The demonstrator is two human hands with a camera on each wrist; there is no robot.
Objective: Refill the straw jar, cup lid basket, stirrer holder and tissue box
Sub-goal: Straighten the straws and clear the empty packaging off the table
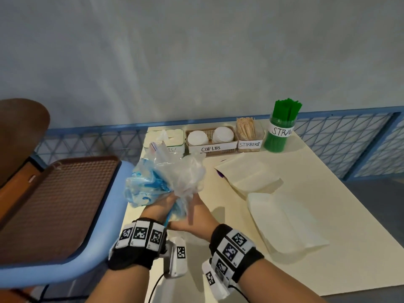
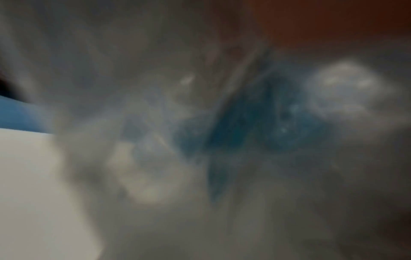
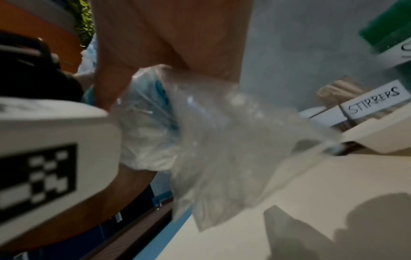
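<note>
A crumpled bundle of clear and blue-printed plastic wrappers (image 1: pixel 166 178) is held above the table's left front. My left hand (image 1: pixel 161 206) grips its blue part from the left, and my right hand (image 1: pixel 194 215) clasps the clear part from the right, fingers hidden in the plastic. Along the wall stand the tissue box (image 1: pixel 175 138), the cup lid basket (image 1: pixel 211 147) with two lid stacks, the stirrer holder (image 1: pixel 249 144) and the green straw jar (image 1: pixel 277 132). The left wrist view shows only blurred plastic (image 2: pixel 244 123). In the right wrist view the plastic (image 3: pixel 211 132) hangs beside the stirrer holder (image 3: pixel 373 100).
A flat cream paper bag (image 1: pixel 251 176) and a flat white plastic bag (image 1: pixel 284 221) lie on the cream table (image 1: pixel 328 259) to the right of my hands. A brown tray (image 1: pixel 54 204) rests on a blue chair (image 1: pixel 105 248) at the left. A blue mesh railing (image 1: pixel 349 145) runs behind the table.
</note>
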